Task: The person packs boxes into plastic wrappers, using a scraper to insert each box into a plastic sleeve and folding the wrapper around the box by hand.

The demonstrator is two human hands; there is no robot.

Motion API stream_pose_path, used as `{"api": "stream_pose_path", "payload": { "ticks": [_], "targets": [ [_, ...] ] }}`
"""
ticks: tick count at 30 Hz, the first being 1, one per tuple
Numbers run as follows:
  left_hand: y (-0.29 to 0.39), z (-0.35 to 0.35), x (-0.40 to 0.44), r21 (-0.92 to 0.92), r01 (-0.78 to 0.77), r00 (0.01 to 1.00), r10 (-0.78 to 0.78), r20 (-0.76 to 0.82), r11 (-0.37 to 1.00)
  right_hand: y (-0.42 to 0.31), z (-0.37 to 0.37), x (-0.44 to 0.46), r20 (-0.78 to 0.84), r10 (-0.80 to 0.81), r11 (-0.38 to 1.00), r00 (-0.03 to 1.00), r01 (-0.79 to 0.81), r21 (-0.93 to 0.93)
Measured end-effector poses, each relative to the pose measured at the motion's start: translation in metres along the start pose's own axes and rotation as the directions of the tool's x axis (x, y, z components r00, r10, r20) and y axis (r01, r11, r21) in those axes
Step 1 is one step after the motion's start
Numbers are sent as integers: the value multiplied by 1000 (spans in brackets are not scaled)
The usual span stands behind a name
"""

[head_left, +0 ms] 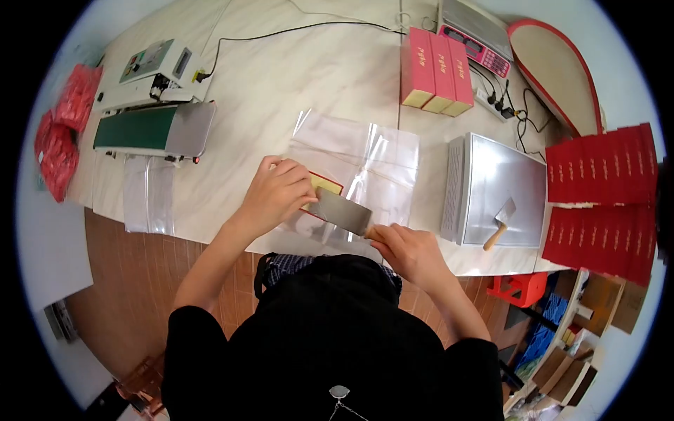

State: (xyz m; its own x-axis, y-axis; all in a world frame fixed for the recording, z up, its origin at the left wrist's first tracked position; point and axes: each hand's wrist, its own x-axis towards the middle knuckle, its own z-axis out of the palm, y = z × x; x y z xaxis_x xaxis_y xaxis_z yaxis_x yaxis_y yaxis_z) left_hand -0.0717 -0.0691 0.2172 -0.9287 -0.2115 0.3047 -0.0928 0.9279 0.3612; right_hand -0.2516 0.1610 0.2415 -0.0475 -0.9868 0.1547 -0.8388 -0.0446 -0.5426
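Observation:
My right hand [411,256] grips the wooden handle of a spatula [342,213] with a broad, flat metal blade. The blade points left and lies against a small open box [324,184], red at the edges and yellow inside. My left hand [277,193] is closed around the left side of this box, its fingertips by the blade's tip. Part of the box is hidden behind hand and blade. Beneath them, clear plastic bags [390,165] are spread on the marbled table [274,84].
A sealing machine with a green belt [133,130] stands left, near red bags [56,154]. Three red boxes [437,70], a scale [477,45] and cables are at the back right. Rightward, a metal tray [502,175] bears a small scraper [500,223]; red packets [600,203] stand beyond.

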Motion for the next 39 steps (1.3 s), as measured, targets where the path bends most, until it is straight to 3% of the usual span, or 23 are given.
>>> {"api": "stream_pose_path", "payload": {
  "ticks": [8,10,15,23,30,39],
  "targets": [
    [-8,9,-1,69,-51,998,49,28,996,8,-27,-30,11,205,975,979,-205,80],
    [-10,12,1,78,-62,998,60,25,995,5,-18,-27,5,244,940,970,-238,244],
    [-9,16,3,127,-40,999,37,29,991,1,2,-10,42,153,960,987,-159,229],
    [-13,14,-1,281,-46,998,59,-38,959,12,7,4,-38,161,977,986,-153,150],
    [-8,-3,17,127,34,987,-13,-160,991,13,8,12,-53,155,984,986,-150,97],
    [-16,7,25,34,-123,988,119,100,992,12,6,15,-6,197,974,980,-195,116]
  ]
}}
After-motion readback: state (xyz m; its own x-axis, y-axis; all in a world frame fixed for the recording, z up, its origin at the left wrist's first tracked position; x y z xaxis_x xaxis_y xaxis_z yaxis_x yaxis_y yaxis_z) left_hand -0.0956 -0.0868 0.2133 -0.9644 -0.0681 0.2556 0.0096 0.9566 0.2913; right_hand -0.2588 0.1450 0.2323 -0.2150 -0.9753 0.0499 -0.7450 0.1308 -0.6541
